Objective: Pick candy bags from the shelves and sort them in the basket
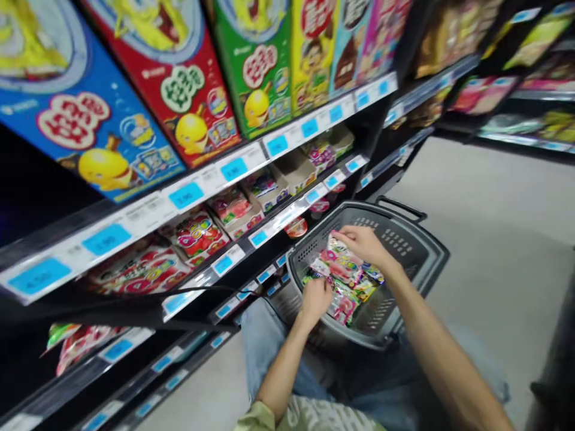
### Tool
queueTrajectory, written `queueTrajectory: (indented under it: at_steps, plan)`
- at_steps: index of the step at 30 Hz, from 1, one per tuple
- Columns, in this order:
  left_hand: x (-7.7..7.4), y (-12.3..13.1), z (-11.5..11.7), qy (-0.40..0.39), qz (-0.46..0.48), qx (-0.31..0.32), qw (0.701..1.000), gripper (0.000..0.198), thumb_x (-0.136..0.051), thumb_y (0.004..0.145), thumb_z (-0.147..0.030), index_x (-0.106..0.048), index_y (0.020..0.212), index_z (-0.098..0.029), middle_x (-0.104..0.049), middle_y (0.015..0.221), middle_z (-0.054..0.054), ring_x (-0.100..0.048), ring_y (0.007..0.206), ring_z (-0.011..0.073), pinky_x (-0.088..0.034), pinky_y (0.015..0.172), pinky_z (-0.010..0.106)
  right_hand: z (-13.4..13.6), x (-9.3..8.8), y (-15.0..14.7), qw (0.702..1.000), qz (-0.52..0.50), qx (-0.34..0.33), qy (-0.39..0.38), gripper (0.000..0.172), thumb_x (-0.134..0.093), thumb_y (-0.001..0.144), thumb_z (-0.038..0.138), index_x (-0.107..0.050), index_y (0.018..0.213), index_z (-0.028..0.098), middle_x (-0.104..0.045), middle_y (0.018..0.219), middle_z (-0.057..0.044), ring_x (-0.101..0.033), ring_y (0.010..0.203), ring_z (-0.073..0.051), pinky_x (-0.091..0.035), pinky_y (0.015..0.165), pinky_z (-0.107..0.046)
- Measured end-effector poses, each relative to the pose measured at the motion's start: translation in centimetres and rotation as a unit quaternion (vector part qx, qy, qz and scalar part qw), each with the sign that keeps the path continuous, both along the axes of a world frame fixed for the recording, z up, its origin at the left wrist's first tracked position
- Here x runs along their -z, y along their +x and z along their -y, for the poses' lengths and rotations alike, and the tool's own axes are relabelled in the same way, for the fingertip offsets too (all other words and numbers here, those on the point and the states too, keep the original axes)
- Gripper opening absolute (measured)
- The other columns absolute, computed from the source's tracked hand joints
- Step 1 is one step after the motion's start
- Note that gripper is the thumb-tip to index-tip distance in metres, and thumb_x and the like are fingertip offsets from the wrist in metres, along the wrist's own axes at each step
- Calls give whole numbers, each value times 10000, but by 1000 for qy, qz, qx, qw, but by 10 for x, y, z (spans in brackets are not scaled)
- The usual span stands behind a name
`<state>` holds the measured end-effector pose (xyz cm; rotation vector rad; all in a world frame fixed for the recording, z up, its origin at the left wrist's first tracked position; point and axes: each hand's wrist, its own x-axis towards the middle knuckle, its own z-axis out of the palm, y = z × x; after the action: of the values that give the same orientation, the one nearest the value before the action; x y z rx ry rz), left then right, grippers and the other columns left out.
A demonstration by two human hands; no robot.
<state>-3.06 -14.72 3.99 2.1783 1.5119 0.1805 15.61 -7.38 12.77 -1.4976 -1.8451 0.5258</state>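
I see the right hand (pixel 359 242) pinching the top edge of a pink-and-white packet (pixel 342 263), held toward nine o'clock inside the grey basket (pixel 422 244). The left hand (pixel 317 299) is curled in at the packet's seven o'clock, though I can't tell whether it grips anything, and more packets (pixel 345 304) lie beneath, toward the basket's seven o'clock
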Motion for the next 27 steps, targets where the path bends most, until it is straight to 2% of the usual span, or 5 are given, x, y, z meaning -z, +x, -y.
queueTrajectory:
  at_steps: [3, 8, 13, 18, 27]
  plan:
    - [-6, 2, -20, 3, 0, -32, 999, 357, -366, 944, -167, -696, 1054, -88, -723, 1012, 226, -717, 976, 299, -515, 862, 374, 0, -1, 3, 997, -66, -3, -43, 533, -500, 889, 641, -655, 723, 160, -600, 605, -9, -476, 553, -127, -330, 541, -245]
    - [-1, 0, -19, 1, 75, -16, 997, 462, -553, 903, -298, -542, 1350, -179, -589, 1380, 164, -596, 1247, 291, -456, 1024, 362, 0, -1, 9, 988, -64, -93, -110, 582, -486, 883, 672, -640, 713, 138, -512, 551, 20, -388, 536, -97, -284, 524, -226]
    - [6, -8, -16, -19, 179, -32, 983, 514, -569, 895, -315, -479, 1389, -206, -675, 1259, 124, -654, 1147, 263, -470, 1000, 349, 2, -1, 14, 992, 90, -47, -76, 494, -449, 970, 572, -652, 807, 152, -602, 638, -15, -491, 587, -120, -294, 588, -234]
    - [9, -17, -20, -43, 308, -20, 950, 448, -530, 906, -313, -498, 1338, -200, -652, 1295, 95, -644, 1146, 209, -500, 967, 309, 8, -1, 11, 955, 291, 14, -54, 459, -371, 1019, 530, -666, 986, 180, -718, 811, -111, -671, 768, -229, -295, 641, -276]
    - [25, -23, -28, -98, 398, -48, 911, 512, -545, 912, -377, -423, 1365, -170, -707, 1092, 95, -707, 826, 180, -572, 719, 286, 8, -3, 0, 953, 302, 19, -27, 516, -300, 1030, 553, -651, 991, 177, -709, 746, -93, -692, 751, -251, -296, 620, -288]
